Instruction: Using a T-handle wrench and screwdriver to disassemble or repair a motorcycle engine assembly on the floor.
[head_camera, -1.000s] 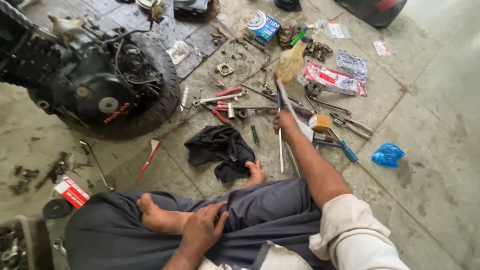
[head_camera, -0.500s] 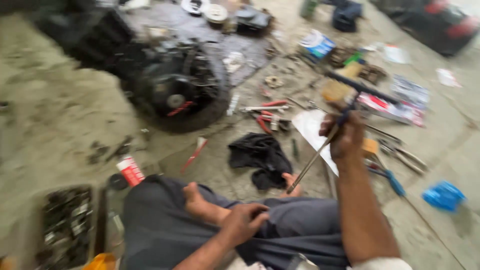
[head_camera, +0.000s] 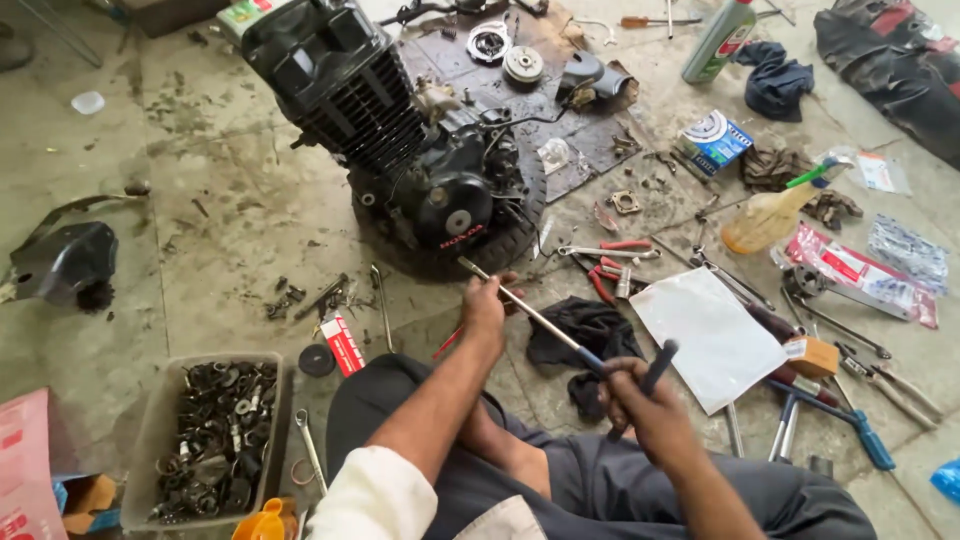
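A long T-handle wrench (head_camera: 540, 318) with a thin metal shaft and dark grip lies across both hands. My right hand (head_camera: 645, 408) is closed on its dark grip end, above my lap. My left hand (head_camera: 487, 305) grips the shaft near its far tip, which points at a black motorcycle engine (head_camera: 400, 150) standing on the concrete floor just ahead. A black rag (head_camera: 590, 330) lies under the shaft, between my hands.
A plastic tub of bolts and small parts (head_camera: 215, 430) sits at my left. Pliers (head_camera: 605, 270), a white sheet (head_camera: 715, 335), wrenches and screwdrivers (head_camera: 830, 415) lie at the right. An oil bottle (head_camera: 718, 40) and small boxes stand further back.
My right hand lifted the long wrench from among the tools and brought it in. My left hand left my foot and took the shaft. The view swung left to the engine.
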